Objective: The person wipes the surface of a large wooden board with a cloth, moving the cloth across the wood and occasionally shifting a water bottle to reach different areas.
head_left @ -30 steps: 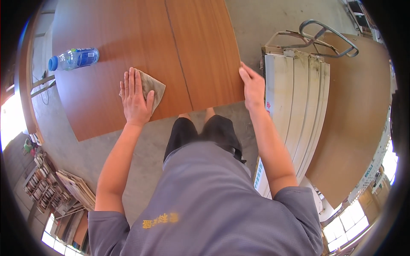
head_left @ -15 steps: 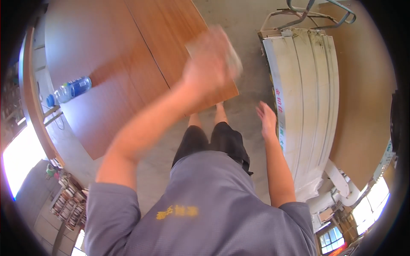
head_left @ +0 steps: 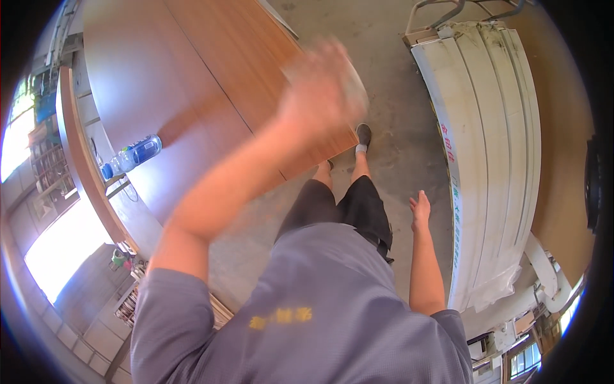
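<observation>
My left hand [head_left: 316, 86] is raised over the near corner of a brown wooden board [head_left: 211, 83], blurred by motion, and it holds a grey-beige cloth [head_left: 350, 78]. The cloth shows at the fingers, above the board's right edge. My right hand [head_left: 420, 210] hangs open at my side, fingers apart, holding nothing, above the concrete floor between the board and a stack of white panels [head_left: 489, 147].
A plastic water bottle with a blue label [head_left: 131, 155] lies on the board near its left edge. A metal cart frame [head_left: 448, 9] stands behind the white panels. Shelving and bright windows [head_left: 48, 243] lie to the left. My legs and shoes [head_left: 363, 136] stand on the floor.
My left hand lifted the cloth off the board and swung right, across it. My right hand left the board's edge and dropped to my side. The view turned left.
</observation>
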`<state>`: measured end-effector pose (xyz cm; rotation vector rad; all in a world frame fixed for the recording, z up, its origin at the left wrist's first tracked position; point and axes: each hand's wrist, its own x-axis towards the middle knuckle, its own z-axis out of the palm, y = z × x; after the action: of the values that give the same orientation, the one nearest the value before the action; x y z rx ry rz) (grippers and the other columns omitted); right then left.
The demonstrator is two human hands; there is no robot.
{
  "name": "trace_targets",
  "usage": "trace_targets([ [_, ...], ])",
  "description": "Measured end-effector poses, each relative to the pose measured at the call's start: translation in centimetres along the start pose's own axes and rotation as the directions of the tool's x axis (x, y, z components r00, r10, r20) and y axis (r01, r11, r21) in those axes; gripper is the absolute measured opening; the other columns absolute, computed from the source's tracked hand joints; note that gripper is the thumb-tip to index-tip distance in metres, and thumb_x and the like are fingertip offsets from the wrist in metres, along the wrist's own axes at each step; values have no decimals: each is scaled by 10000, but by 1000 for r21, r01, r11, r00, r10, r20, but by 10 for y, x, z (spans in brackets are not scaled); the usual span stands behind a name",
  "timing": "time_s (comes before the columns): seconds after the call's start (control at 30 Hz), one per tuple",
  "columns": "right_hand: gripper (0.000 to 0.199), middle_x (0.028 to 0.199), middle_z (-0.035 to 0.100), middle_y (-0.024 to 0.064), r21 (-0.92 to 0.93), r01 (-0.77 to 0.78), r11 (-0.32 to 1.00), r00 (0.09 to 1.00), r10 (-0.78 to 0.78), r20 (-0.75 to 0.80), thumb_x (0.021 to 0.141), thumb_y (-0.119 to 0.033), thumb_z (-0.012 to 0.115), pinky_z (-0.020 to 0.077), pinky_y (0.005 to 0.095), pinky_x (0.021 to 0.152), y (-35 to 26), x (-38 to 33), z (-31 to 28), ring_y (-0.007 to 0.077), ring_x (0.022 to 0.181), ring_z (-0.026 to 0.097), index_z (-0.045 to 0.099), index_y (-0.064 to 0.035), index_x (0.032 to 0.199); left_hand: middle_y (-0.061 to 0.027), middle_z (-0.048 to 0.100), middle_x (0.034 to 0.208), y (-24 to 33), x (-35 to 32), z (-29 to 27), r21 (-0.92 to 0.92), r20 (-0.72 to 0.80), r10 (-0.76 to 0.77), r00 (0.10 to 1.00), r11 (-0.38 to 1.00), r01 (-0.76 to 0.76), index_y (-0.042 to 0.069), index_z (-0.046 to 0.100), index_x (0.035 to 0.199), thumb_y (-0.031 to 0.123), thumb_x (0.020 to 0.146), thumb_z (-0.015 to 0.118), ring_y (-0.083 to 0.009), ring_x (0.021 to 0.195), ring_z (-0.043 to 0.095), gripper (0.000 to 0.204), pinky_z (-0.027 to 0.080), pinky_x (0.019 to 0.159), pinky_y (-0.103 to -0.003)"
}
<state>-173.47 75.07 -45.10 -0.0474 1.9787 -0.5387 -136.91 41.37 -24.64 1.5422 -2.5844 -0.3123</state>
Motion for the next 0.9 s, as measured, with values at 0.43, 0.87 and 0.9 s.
trace_targets([
  [0.43,664,1479,582,165,-68,159,985,987,-160,0,1115,-468,525,516,392,1060,0,30,-10,293,1228,674,487,43,1538,-323,376,1603,-91,64,-15,138,-119,-209,971,965,225,-74,313,1567,607,977,598,-498,1485,337,946,268,1234,-608],
  [0.87,576,1382,643,159,-186,355,916,935,-350,56,1127,-426,516,537,381,1019,-33,26,-9,261,1162,704,545,1,1512,-313,328,1676,-133,66,-2,231,-348,-254,902,909,346,-79,349,1587,404,993,691,-510,1545,313,838,267,1275,-581],
  [0.9,576,1382,643,159,-193,342,919,939,-341,40,1127,-426,516,537,381,1019,-33,26,-8,261,1162,704,545,1,1512,-270,467,1562,-85,46,-1,150,-186,-158,970,971,187,-48,518,1446,485,968,644,-472,1450,419,726,337,1191,-591],
])
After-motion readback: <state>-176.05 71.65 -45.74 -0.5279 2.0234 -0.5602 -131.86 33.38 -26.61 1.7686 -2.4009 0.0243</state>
